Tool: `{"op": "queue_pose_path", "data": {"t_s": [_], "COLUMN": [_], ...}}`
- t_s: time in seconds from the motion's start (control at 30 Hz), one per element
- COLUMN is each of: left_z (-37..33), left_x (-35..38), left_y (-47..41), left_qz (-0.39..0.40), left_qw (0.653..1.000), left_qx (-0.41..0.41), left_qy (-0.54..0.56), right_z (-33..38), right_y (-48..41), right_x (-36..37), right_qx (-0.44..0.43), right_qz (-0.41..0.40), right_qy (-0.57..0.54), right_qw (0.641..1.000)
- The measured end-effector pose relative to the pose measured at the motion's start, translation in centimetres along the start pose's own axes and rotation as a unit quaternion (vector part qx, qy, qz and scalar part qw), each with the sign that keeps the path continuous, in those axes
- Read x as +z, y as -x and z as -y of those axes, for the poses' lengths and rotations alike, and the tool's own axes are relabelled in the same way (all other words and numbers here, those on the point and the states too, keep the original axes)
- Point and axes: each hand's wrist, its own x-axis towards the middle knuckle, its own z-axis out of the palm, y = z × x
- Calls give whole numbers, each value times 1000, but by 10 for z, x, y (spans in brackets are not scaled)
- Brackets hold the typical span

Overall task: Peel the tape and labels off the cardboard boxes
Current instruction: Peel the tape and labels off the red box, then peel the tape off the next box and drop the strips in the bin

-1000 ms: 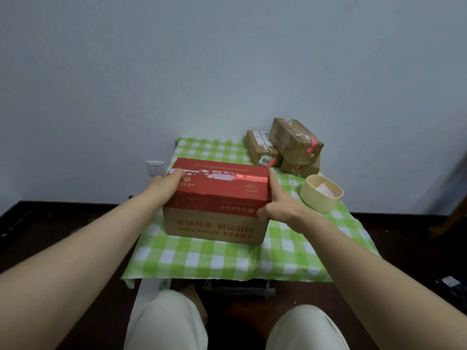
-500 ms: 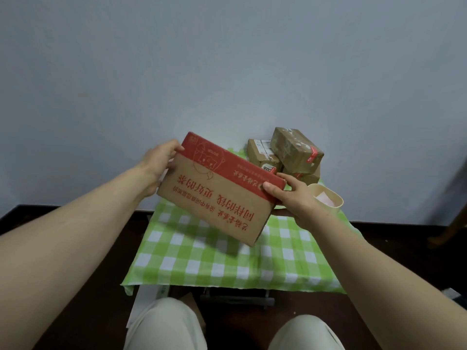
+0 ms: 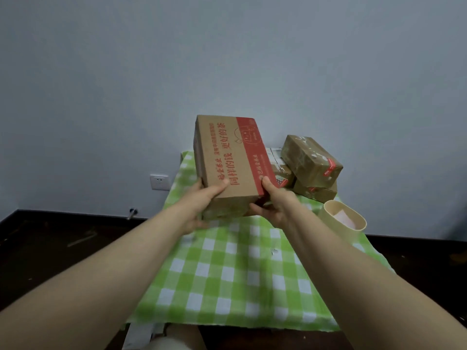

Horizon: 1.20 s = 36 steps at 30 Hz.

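A brown cardboard box with a red band and red print (image 3: 228,157) is held up above the far part of the table, turned on end so its long side runs away from me. My left hand (image 3: 202,200) grips its near left corner, thumb on the printed face. At the near right corner my right hand (image 3: 274,205) holds on, thumb on the red band and fingers under the box. No tape or label shows on the faces turned toward me.
A small table with a green-and-white checked cloth (image 3: 235,271) stands against a grey wall. At its back right lies a stack of taped brown boxes (image 3: 310,164). A cream round container (image 3: 345,221) sits at the right edge. A wall socket (image 3: 159,182) is on the left.
The box was lifted off the table and rotated from lying flat to standing on end, printed side toward me. Both hands shifted from its sides to its near corners.
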Motion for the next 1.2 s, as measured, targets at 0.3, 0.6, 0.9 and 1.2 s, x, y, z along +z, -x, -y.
{"op": "queue_pose_path", "data": {"t_s": [0.3, 0.6, 0.9, 1.2], "left_z": [-28, -28, -25, -52], "left_x": [-27, -41, -21, 84], "left_y": [-91, -178, -173, -152], "left_qz": [-145, -234, -335, -269], "left_qw": [985, 970, 928, 888], "left_qx": [68, 59, 37, 240], "left_qy": [66, -16, -159, -284], "right_z": [15, 15, 17, 87], "right_y": [-73, -140, -142, -133], "right_x": [61, 93, 68, -48], "right_qx": [16, 39, -41, -361], "right_qz": [39, 28, 17, -287], "right_qy": [15, 54, 230, 518], "right_qw": [999, 997, 972, 721]}}
